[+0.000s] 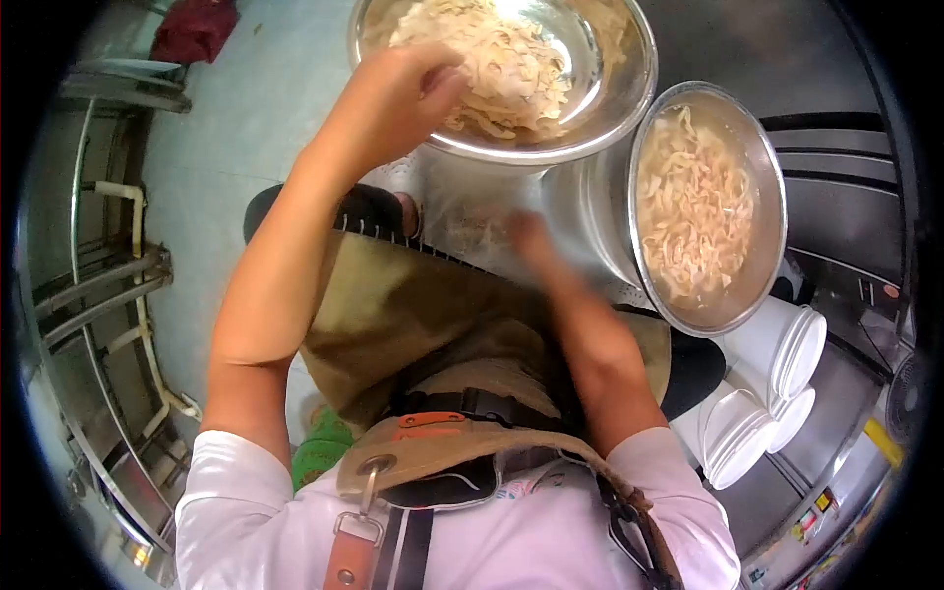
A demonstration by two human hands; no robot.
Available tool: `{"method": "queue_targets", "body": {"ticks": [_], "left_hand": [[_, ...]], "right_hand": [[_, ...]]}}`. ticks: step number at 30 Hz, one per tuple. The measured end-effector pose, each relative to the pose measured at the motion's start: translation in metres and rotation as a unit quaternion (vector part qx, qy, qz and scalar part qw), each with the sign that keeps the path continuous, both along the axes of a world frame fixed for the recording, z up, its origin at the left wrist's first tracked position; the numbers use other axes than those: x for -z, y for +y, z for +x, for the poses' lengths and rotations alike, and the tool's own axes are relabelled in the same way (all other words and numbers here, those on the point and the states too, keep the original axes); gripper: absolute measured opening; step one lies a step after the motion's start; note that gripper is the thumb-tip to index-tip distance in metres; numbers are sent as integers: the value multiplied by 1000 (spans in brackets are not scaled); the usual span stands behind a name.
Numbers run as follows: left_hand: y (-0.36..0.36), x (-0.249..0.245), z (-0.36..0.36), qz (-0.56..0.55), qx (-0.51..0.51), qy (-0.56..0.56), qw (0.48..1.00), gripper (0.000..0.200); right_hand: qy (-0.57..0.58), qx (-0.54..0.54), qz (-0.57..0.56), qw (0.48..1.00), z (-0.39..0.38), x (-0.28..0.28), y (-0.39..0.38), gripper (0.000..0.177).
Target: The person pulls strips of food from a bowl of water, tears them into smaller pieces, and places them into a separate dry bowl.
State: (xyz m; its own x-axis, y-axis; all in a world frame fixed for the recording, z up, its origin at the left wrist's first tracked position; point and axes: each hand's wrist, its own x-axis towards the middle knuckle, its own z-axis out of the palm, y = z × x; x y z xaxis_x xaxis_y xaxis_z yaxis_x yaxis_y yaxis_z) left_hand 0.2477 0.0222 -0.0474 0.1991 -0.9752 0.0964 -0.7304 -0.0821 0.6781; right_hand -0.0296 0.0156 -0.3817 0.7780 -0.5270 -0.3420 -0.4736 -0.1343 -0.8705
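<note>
My left hand point(418, 93) is curled closed over the near left rim of a large metal basin point(546, 155). Its fingertips are turned away, so whatever they hold is hidden. A heap of pale, ruffled strips point(511, 79) lies in that basin; their exact kind does not show. My right hand point(531, 236) is low, between my body and the basins, smeared by motion. Beneath it is a cloudy, see-through surface point(462, 211), perhaps a plastic bag. To the right, a second metal basin point(777, 211) holds similar strips point(698, 216) in liquid.
White lidded buckets point(733, 438) stand at the lower right, beside a dark metal cabinet point(836, 187). Metal racks point(84, 285) line the left side above a pale floor point(211, 147). A brown apron point(393, 295) covers my lap. A green object point(320, 447) is at my left.
</note>
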Motion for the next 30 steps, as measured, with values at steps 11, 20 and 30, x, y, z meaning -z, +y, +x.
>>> {"method": "queue_targets", "body": {"ticks": [11, 20, 30], "left_hand": [[11, 18, -43, -33, -38, 71, 996, 13], [-51, 8, -219, -89, 310, -74, 943, 18], [-120, 30, -297, 13, 345, -171, 923, 16]], "right_hand": [[129, 80, 33, 988, -9, -12, 7, 41], [-69, 47, -162, 983, -70, -300, 30, 37], [-144, 410, -98, 895, -213, -351, 25, 18]]}}
